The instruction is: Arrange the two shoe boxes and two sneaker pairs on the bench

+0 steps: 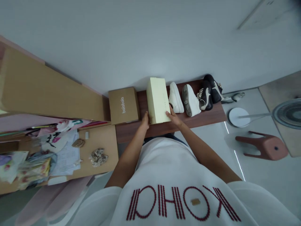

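A pale cream shoebox (158, 100) is held between my two hands over a dark wooden bench (199, 120); I cannot tell whether its base rests on the wood. My left hand (146, 120) presses against the box's near left corner. At the near right corner, my right hand (174, 117) grips it with the thumb on top. A brown cardboard box (124, 105) lettered "balabala" sits to the left. Just right of the cream box are a white shoe (176, 97) and another white shoe (191, 101) on its side, its sole showing. Beyond them are black shoes (206, 95) with white marks.
At left, a cluttered desk (112, 142) holds papers, bags and a patterned scrunchie (98, 157). A tan panel (47, 84) rises beside the brown box. To the right stand a reddish stool (270, 147) and a fan (288, 113) with a white round base. A wall runs behind the bench.
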The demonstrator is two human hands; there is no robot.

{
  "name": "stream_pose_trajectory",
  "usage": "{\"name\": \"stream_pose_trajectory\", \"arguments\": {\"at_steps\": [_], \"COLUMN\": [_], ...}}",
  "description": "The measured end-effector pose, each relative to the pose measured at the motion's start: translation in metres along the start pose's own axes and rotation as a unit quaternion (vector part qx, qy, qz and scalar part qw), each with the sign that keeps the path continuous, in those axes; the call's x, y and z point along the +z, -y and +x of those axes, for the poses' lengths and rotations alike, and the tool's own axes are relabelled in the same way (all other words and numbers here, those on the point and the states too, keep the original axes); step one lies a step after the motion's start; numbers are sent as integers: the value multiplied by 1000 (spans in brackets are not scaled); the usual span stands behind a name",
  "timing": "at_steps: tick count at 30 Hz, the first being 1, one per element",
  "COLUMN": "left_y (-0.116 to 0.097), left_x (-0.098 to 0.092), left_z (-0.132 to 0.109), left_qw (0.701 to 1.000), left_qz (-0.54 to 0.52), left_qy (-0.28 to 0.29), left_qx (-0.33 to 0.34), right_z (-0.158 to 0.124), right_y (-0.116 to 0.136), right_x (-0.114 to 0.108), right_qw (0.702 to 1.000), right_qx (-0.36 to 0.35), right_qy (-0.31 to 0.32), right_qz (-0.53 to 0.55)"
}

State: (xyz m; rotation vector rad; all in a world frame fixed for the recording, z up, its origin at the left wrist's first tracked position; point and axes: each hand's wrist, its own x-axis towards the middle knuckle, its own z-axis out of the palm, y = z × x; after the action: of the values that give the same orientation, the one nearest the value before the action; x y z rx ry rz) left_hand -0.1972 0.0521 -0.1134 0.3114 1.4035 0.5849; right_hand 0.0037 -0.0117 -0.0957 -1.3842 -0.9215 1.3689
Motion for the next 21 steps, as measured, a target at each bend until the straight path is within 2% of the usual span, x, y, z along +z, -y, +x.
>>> {"name": "stream_pose_trajectory", "arguments": {"at_steps": [3,7,14,21], "left_y": [10,21,17,1], "left_x": [3,0,-20,-24], "left_z": [9,5,-22,-43], "left_qw": [999,999,996,993], "left_qz": [-15,-32,-27,-29], "left_qy": [-12,24,76,50], "left_qx": [-41,-27,47,104], "right_z": [0,3,0,-3], "right_y": [1,4,15,22], "right_x": [-17,-28,-9,0], "right_qw": [998,992,990,994], "right_qx": [2,11,13,16], "right_qy": [-48,-90,-110,-91], "right_qz": [-45,-89,-86,-65]}}
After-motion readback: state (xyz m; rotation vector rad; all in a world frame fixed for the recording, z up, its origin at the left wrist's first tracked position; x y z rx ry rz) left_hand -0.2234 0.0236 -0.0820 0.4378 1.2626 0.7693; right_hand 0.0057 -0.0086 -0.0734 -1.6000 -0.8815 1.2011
